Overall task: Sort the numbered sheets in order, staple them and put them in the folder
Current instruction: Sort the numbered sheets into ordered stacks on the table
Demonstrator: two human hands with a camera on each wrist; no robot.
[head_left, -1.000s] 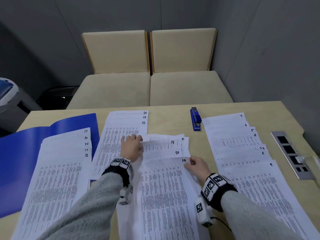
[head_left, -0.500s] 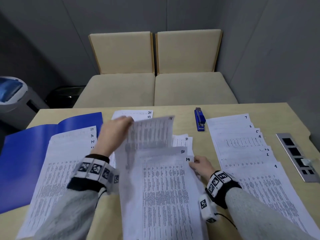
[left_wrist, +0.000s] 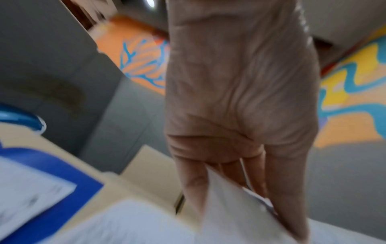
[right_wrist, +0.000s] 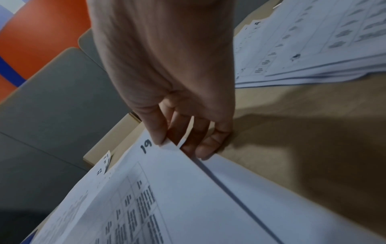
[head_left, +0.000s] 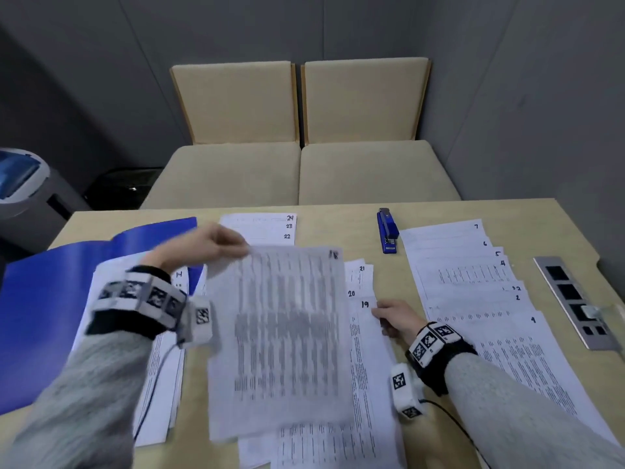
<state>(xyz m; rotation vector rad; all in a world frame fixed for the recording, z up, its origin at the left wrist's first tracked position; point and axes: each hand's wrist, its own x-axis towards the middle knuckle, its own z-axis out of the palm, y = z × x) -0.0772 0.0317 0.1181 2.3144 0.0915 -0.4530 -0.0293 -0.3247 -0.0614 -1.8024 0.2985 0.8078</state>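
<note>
White paper sheet 18 is hanging in the air over the tabletop, blurry, with the left hand pinching its top left corner between thumb and fingers. Sheet 19 is lying flat just right of sheet 18, and the right hand is pinching its top right corner, with the thumb on top and fingers under the edge. Sheets 20 and 21 are peeking out behind sheet 19. Sheets 22 to 24 are lying behind sheet 18. The blue stapler is sitting to the right of them. A fanned row of sheets 1 to 7 is lying right of the stapler. The open blue folder is lying far left of sheet 18, with more sheets partly on it.
</note>
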